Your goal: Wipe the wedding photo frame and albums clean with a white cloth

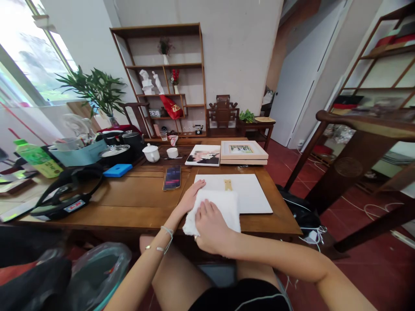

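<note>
A white folded towel (228, 205) lies over the near left part of a flat white board (254, 194) at the table's front edge. My right hand (212, 224) grips the towel from above, fingers bent on the cloth and thumb at its near edge. My left hand (192, 195) rests by the board's left edge, fingers stretched out and touching the side of the towel. A small tan figure-like piece (228, 185) shows on the board just beyond the towel. The towel hides the board's near left corner.
Behind the board are a picture print (203, 155) and a pale framed picture (244, 151). A phone (171, 178) lies to the left, with a blue box (118, 170), a white teapot (151, 152) and a black headset-like strap (69, 194). A lined bin (100, 268) stands below left.
</note>
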`<action>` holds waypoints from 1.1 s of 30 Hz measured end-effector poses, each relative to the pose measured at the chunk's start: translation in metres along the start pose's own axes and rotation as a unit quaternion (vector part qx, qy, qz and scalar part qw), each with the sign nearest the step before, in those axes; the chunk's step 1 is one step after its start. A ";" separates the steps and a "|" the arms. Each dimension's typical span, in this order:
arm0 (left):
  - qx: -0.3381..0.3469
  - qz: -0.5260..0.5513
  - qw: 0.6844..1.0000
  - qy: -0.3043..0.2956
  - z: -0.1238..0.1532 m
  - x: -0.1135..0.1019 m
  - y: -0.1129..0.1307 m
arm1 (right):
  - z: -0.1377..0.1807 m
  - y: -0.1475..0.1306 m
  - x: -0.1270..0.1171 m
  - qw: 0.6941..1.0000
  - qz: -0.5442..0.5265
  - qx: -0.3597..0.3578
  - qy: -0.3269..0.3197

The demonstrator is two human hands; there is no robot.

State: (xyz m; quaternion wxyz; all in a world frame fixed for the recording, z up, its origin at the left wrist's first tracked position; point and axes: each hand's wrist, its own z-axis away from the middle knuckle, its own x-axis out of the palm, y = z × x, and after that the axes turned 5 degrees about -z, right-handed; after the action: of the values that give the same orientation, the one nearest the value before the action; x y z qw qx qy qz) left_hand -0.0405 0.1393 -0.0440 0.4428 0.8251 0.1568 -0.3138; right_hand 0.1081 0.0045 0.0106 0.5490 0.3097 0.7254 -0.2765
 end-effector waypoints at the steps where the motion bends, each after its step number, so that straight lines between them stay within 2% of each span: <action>1: 0.001 -0.006 1.000 0.002 0.000 0.001 0.001 | 0.004 0.004 0.001 1.000 -0.009 -0.009 0.003; 4: -0.005 -0.043 0.999 -0.009 0.000 0.001 0.008 | -0.002 0.036 -0.005 0.998 -0.057 0.021 -0.021; 8: -0.018 -0.096 0.995 -0.015 -0.001 0.000 0.017 | -0.036 0.091 -0.028 0.975 -0.148 0.157 -0.046; 10: -0.020 -0.109 0.994 -0.012 -0.001 -0.001 0.021 | -0.056 0.108 -0.038 0.968 -0.170 0.181 -0.045; 15: -0.017 -0.116 0.993 -0.011 0.000 -0.002 0.024 | -0.104 0.111 -0.041 0.962 -0.214 0.160 -0.052; 18: -0.009 -0.107 0.994 -0.015 -0.001 -0.004 0.026 | -0.130 0.105 -0.028 0.963 -0.224 0.136 -0.058; 21: -0.006 -0.101 0.995 -0.018 -0.001 -0.005 0.027 | -0.140 0.109 -0.010 0.968 -0.206 0.134 -0.047; 23: -0.012 -0.100 0.995 -0.018 -0.001 -0.005 0.026 | -0.135 0.120 0.001 0.971 -0.190 0.142 -0.038; 26: -0.029 -0.096 0.995 -0.011 0.000 -0.003 0.024 | -0.111 0.142 0.007 0.973 -0.169 0.155 -0.027; 33: -0.037 -0.094 0.995 -0.010 0.001 0.000 0.021 | -0.037 0.183 -0.013 0.978 -0.130 0.161 -0.003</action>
State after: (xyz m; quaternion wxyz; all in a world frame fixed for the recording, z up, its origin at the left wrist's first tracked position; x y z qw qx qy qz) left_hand -0.0297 0.1265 -0.0306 0.4432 0.7866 0.2411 -0.3560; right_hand 0.2253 0.1497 0.0210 0.4531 0.2958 0.7043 -0.4595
